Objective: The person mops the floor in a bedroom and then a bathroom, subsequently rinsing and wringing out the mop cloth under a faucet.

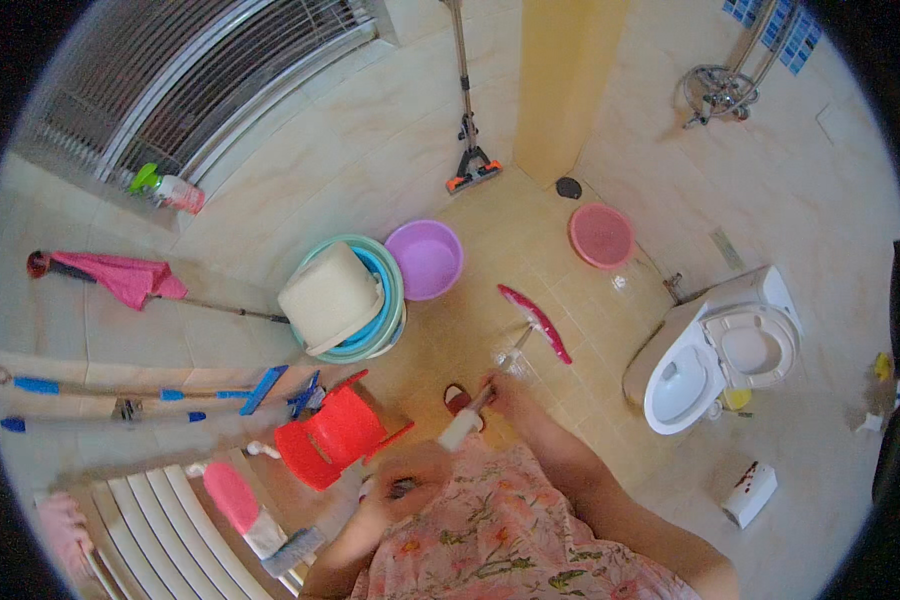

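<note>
A floor squeegee with a curved magenta head [540, 326] rests on the tan tiles, its pale handle [461, 429] slanting up towards me. Partway along that handle, my right hand [493, 391] is closed around it. My left hand [418, 466], somewhat blurred, wraps the handle's upper end near my body and covers the tip. A dark band sits at the left wrist. Below the handle shows part of a dark red slipper [457, 399] on my foot. The floor [487, 262] around the squeegee head looks shiny and wet.
A toilet [682, 386] with its lid raised stands right. Ahead are a pink basin [601, 236], a purple basin [424, 259], stacked tubs under a cream bucket [331, 294], and a sponge mop [474, 171]. A red plastic chair [337, 431] and white radiator [161, 525] flank my left.
</note>
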Demonstrator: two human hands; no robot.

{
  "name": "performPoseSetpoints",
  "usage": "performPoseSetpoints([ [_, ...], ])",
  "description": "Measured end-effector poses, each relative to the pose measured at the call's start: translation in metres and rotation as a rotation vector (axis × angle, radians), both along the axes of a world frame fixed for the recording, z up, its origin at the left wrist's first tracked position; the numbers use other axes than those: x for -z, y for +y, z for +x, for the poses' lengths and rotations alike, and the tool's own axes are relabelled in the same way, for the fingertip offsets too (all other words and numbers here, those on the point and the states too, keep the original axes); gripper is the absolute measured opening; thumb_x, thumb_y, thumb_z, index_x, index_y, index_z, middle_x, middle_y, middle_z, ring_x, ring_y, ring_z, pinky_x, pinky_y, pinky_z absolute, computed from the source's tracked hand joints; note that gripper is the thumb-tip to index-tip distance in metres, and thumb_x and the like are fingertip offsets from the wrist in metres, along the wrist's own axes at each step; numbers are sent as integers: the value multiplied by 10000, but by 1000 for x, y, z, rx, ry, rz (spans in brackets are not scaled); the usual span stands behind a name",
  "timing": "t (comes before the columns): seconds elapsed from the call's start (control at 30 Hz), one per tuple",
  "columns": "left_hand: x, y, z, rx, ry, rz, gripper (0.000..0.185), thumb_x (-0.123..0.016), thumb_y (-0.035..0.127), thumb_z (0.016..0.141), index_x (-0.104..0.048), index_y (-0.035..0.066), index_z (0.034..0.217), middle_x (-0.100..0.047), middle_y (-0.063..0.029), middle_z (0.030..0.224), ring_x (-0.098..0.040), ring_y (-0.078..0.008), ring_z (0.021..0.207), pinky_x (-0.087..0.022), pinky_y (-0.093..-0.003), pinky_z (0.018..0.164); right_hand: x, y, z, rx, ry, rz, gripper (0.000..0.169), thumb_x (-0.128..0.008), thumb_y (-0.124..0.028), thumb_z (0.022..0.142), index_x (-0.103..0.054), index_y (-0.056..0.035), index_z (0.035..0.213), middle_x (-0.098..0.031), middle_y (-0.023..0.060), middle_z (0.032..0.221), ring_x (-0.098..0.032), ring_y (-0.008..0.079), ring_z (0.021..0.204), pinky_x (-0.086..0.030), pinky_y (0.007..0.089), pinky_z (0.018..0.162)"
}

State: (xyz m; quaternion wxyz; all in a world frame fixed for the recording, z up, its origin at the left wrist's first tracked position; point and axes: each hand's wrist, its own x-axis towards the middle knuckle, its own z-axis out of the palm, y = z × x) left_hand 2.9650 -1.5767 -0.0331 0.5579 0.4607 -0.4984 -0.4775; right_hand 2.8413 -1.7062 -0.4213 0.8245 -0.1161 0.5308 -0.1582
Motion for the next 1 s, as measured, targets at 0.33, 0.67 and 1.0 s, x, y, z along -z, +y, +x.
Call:
performPoseSetpoints([
  [0.33, -22, -42, 74, -548, 169, -108, 280, -503, 245, 865, -399, 104, 646, -481, -70, 604, -443, -207, 583, -356, -386, 657, -28, -21, 118, -182, -3, 145, 282, -440, -222, 890, -583, -45, 723, -508, 90, 587, -453, 187, 454, -344, 331, 345],
  [0.67, -21, -189, 112, -654, 195, -169, 353, -469, 266, 917, -357, 125, 613, -402, -22, 515, -378, -167, 490, -332, -340, 573, -15, -163, 174, -174, -33, 126, 265, -479, -212, 872, -561, -75, 660, -517, 68, 604, -468, 176, 508, -360, 314, 434],
  [1.0, -24, -395, 100, 100, -63, -240, 215, -540, 27, 736, -412, 69, 568, -439, -38, 528, -456, -234, 479, -374, -355, 490, -15, -345, 161, 235, -241, 91, 178, -504, -220, 898, -505, -123, 748, -503, -9, 627, -489, 132, 517, -421, 271, 466],
])
